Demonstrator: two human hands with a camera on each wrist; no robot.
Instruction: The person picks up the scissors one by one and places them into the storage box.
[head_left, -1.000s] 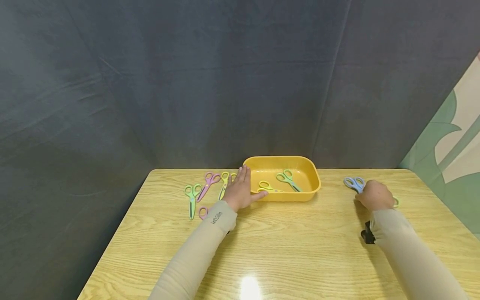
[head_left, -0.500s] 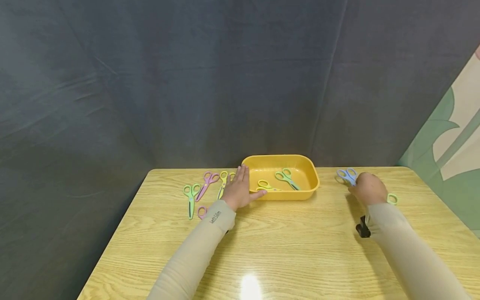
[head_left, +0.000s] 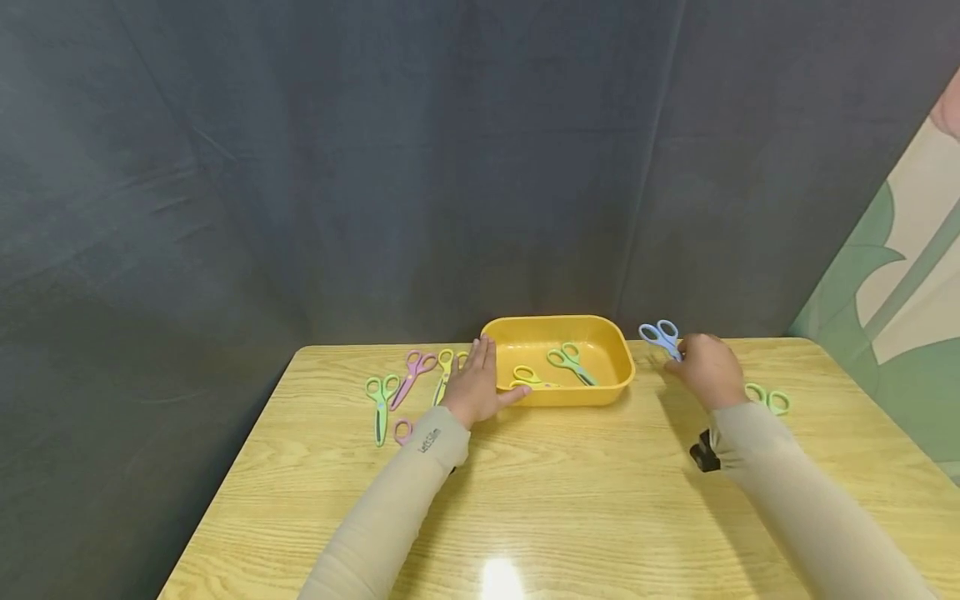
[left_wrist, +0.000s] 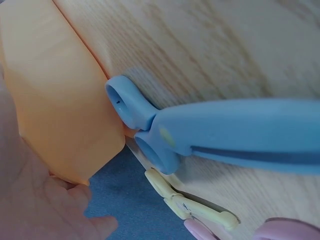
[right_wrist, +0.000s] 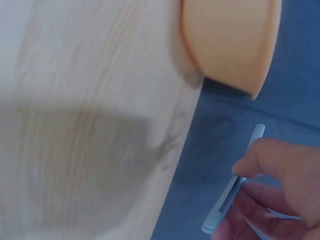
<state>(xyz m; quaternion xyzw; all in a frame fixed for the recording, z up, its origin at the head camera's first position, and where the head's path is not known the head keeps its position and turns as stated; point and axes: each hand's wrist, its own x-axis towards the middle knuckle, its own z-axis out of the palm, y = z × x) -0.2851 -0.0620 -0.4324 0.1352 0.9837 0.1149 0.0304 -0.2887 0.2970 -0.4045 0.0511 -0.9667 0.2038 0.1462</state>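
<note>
My right hand (head_left: 708, 371) pinches blue scissors (head_left: 660, 335) by the blade part, handles facing away, held off the table to the right of a yellow plastic tray (head_left: 558, 396). In the right wrist view the same scissors (right_wrist: 220, 207) sit edge-on between thumb and fingers. My left hand (head_left: 474, 387) rests against the tray's front left corner, fingers straight along its left side and thumb along the front wall. Inside the tray lie green scissors (head_left: 572, 363) and yellow scissors (head_left: 528, 377). Another pair of blue scissors (left_wrist: 225, 125) lies near the left hand, hidden in the head view.
Left of the tray lie green scissors (head_left: 381, 408), pink scissors (head_left: 412, 377) and yellow scissors (head_left: 445, 373), plus a partly covered pink pair (head_left: 402, 430). Green scissors (head_left: 768, 400) lie beyond the right wrist. A dark curtain (head_left: 450, 167) hangs behind the wooden table (head_left: 570, 500).
The right hand has lifted the blue scissors off the table and moved left toward the tray, uncovering the green scissors on the right. The left hand stays on the tray.
</note>
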